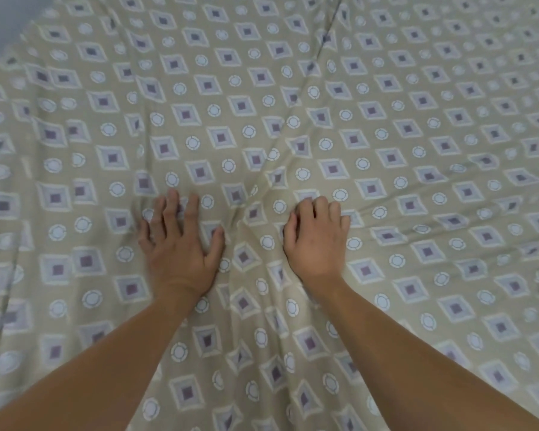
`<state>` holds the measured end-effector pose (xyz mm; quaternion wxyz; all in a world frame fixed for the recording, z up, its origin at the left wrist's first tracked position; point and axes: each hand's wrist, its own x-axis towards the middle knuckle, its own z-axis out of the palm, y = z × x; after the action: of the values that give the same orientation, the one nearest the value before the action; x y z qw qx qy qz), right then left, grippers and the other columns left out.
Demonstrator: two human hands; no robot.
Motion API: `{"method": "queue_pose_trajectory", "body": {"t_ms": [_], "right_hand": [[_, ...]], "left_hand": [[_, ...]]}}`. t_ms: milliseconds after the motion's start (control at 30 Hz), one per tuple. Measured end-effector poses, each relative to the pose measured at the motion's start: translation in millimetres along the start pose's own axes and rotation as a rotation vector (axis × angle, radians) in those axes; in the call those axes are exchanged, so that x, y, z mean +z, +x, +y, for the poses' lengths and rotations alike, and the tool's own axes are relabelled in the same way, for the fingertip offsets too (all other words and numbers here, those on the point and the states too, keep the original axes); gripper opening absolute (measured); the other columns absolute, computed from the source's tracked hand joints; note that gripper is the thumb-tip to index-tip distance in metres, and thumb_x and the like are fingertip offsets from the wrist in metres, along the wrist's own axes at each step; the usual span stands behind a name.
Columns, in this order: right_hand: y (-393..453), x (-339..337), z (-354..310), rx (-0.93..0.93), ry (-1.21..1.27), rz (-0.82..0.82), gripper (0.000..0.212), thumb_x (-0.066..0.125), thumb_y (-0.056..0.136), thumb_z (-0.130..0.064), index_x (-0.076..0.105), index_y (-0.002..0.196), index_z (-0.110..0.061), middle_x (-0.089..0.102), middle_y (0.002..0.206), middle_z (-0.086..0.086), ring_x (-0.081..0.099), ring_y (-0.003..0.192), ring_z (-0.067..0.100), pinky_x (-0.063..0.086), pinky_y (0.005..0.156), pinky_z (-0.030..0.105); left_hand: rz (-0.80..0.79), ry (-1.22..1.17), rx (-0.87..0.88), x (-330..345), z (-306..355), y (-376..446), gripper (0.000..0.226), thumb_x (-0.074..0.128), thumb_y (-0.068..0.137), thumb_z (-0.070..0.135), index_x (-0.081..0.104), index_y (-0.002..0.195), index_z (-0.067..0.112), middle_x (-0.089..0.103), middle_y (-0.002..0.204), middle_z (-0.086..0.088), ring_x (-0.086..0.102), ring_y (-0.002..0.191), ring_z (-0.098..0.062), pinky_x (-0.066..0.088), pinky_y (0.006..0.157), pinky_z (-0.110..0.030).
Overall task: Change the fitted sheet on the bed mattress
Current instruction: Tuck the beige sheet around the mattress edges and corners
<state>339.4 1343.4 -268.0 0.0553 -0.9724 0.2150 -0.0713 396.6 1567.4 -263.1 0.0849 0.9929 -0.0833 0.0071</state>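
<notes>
Sheet: the fitted sheet (386,126), tan with a print of diamonds and circles, covers nearly the whole view; we take it to lie over the mattress, which is itself hidden.
Folds: a long crease (305,88) runs from the top of the view down to the gap between the two hands, and smaller wrinkles fan out from each hand.
Left hand: the left hand (181,244) lies palm down on the sheet, its fingers (171,209) spread and nearly straight; it presses the cloth and holds nothing.
Right hand: the right hand (316,241) rests on the sheet just beside the crease, its fingers (321,206) curled at the knuckles. Cloth seems bunched under them, but we cannot tell whether they pinch it or only press on it.
Surroundings: a pale grey surface (0,23) shows past the sheet's edge at the upper left; we cannot say what it is.
Step in hand: we judge this to be the smoothing of the laid sheet, or the gathering of it; the view does not settle which.
Next move: if smoothing, we expect both palms to sweep outward from the crease, then the corners, out of view here, to be checked.
</notes>
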Motion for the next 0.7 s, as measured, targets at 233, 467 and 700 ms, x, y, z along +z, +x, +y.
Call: {"method": "queue_pose_trajectory", "body": {"t_ms": [233, 467, 700], "right_hand": [[1.8, -2.2, -2.6, 0.033, 0.005, -0.031, 0.019, 0.045, 0.103, -0.032, 0.056, 0.101, -0.016, 0.047, 0.098, 0.004, 0.042, 0.092, 0.027, 0.037, 0.081, 0.045], [5.0, -9.1, -5.9, 0.052, -0.015, -0.07, 0.016, 0.05, 0.102, -0.031, 0.054, 0.1, -0.016, 0.046, 0.099, 0.004, 0.042, 0.094, 0.028, 0.038, 0.081, 0.046], [8.9, -16.0, -28.3, 0.223, 0.004, -0.059, 0.022, 0.04, 0.102, -0.032, 0.056, 0.1, -0.017, 0.049, 0.1, 0.001, 0.045, 0.095, 0.028, 0.037, 0.08, 0.045]], "left_hand": [[-0.08, 0.002, -0.004, 1.7, -3.7, 2.5, 0.076, 0.031, 0.1, 0.064, 0.021, 0.166, 0.027, 0.011, 0.174, -0.009, 0.005, 0.161, -0.029, 0.009, 0.127, -0.059], [-0.157, -0.074, 0.021, -2.2, -6.8, 5.5, 0.078, 0.039, 0.097, 0.059, 0.026, 0.165, 0.021, 0.014, 0.174, -0.013, 0.006, 0.161, -0.032, 0.007, 0.127, -0.06], [-0.214, -0.117, 0.123, -27.0, -19.4, 19.1, 0.069, 0.049, 0.099, 0.059, 0.037, 0.159, 0.028, 0.029, 0.168, -0.009, 0.027, 0.152, -0.036, 0.028, 0.115, -0.059]]}}
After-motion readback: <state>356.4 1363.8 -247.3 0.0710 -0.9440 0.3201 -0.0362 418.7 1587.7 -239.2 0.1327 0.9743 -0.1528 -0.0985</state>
